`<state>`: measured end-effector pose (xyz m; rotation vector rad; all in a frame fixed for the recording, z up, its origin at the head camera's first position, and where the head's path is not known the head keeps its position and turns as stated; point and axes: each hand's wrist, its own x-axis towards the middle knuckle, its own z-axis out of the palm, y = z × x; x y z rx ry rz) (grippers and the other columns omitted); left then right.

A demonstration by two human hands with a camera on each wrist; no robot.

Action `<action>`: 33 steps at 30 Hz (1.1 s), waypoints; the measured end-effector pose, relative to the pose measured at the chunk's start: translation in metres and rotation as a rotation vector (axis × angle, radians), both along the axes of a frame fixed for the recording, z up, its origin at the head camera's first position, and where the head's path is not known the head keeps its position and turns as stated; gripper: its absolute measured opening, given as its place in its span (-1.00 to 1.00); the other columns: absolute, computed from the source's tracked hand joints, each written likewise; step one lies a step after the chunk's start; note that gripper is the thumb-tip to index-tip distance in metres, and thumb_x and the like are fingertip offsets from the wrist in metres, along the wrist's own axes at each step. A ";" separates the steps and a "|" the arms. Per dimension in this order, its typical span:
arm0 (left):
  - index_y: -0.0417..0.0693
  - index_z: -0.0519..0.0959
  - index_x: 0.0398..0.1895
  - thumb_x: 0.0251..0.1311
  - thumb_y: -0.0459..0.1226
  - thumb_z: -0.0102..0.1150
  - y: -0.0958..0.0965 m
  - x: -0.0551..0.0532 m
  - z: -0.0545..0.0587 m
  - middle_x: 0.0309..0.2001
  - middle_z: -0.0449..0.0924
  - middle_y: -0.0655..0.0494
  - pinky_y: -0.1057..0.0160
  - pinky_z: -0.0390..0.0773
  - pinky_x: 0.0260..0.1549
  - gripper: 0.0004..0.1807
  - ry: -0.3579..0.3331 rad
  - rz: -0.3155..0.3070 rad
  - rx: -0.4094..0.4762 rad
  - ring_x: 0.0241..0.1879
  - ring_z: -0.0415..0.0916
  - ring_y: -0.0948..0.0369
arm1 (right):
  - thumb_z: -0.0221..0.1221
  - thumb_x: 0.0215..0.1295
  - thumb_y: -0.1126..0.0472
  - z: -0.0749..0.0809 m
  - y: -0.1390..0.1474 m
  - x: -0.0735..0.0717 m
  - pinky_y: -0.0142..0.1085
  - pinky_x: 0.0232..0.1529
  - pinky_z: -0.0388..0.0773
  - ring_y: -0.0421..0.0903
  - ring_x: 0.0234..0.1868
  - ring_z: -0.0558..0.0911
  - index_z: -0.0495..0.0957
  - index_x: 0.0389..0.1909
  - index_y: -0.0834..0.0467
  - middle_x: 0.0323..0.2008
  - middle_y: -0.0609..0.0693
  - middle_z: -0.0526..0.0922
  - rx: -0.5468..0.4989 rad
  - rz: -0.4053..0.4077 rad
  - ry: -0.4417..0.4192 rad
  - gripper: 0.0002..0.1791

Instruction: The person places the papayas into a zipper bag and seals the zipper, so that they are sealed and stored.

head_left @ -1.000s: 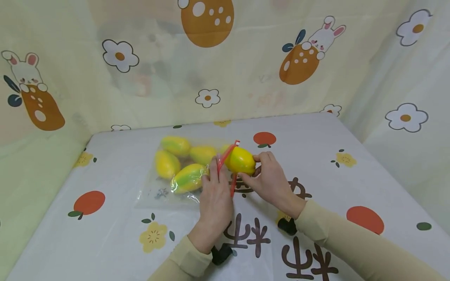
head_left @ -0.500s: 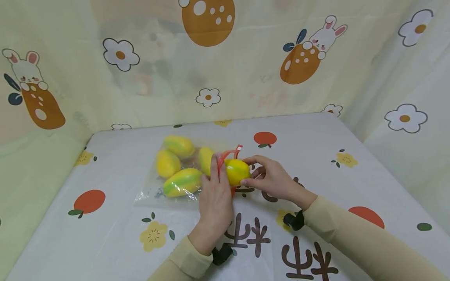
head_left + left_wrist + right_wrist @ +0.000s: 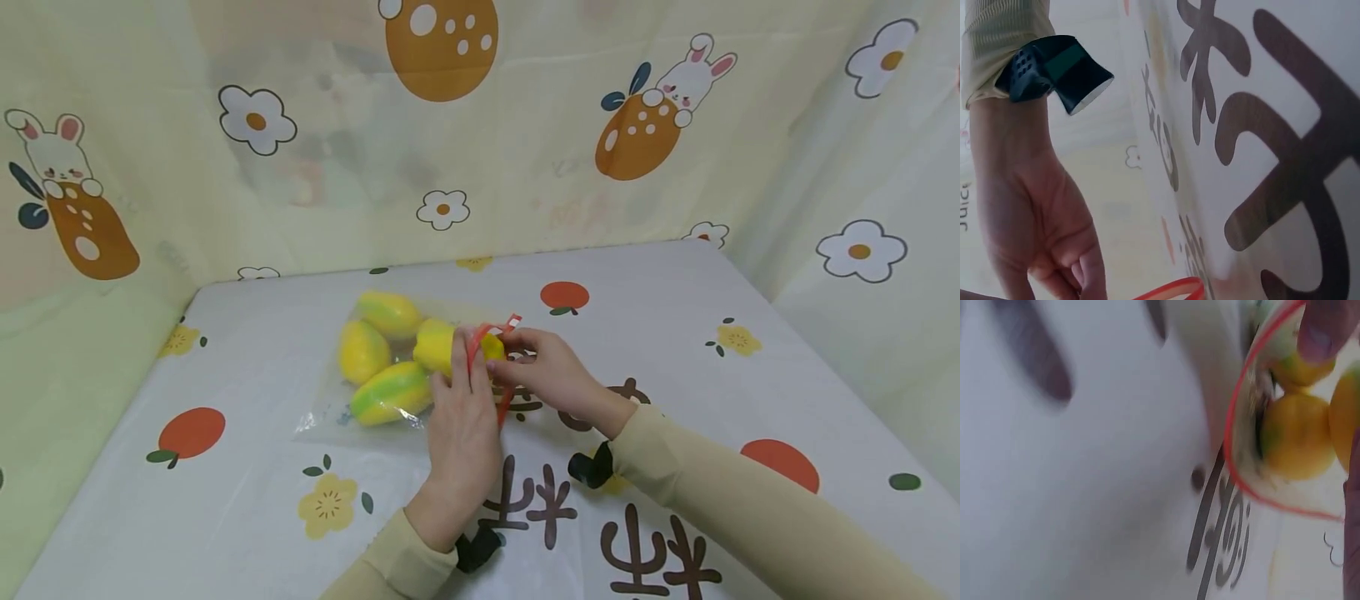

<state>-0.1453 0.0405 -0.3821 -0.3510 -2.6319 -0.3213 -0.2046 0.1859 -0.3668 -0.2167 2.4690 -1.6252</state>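
Observation:
A clear zip bag (image 3: 322,421) with a red zip edge (image 3: 1229,434) lies on the table, its mouth to the right. Inside are several yellow fruits with green patches, mango-like in shape, such as the fruit at the front (image 3: 392,393). My left hand (image 3: 467,429) holds the bag's mouth at the red edge, its fingers over the upper lip; the thumb is mostly hidden. At the opening, my right hand (image 3: 558,375) pinches another yellow fruit (image 3: 492,347), partly covered by the red edge and my fingers. The right wrist view shows fruits (image 3: 1297,436) through the mouth.
A white printed tablecloth (image 3: 247,500) covers the table. Patterned curtain walls (image 3: 525,167) stand behind and at both sides. A black strap (image 3: 592,467) sits at the right wrist and another black strap (image 3: 1054,72) at the left.
My right hand has moved left, bringing the pinched fruit further into the bag's mouth. The fruits inside have shifted slightly. My left hand stays at the red edge.

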 end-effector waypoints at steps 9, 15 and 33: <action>-0.34 0.16 0.52 -0.20 -0.23 0.68 -0.002 -0.002 0.001 0.57 0.10 -0.24 0.34 0.34 -0.52 0.20 0.063 -0.029 0.058 -0.30 0.30 0.02 | 0.13 0.50 0.19 0.009 -0.016 -0.005 -0.05 0.31 0.54 0.06 0.28 0.63 0.41 0.40 0.21 0.30 0.12 0.58 -0.084 0.073 -0.051 -0.49; -0.36 0.14 0.53 -0.21 -0.21 0.69 -0.003 -0.002 0.002 0.56 0.10 -0.27 0.32 0.36 -0.51 0.22 0.054 -0.033 0.081 -0.30 0.32 0.00 | 0.09 0.53 0.28 0.006 0.000 -0.002 -0.05 0.34 0.50 0.11 0.39 0.53 0.29 0.49 0.26 0.38 0.19 0.51 -0.098 0.224 -0.073 -0.44; -0.23 0.14 0.57 -0.02 -0.33 0.54 0.005 0.016 0.011 0.62 0.04 -0.12 0.24 0.59 -0.59 0.07 -0.149 0.080 -0.066 -0.18 0.43 -0.08 | 0.10 0.54 0.23 0.005 0.099 -0.025 -0.22 0.19 0.62 0.07 0.20 0.69 0.39 0.34 0.42 0.27 0.42 0.54 -0.006 0.050 -0.062 -0.52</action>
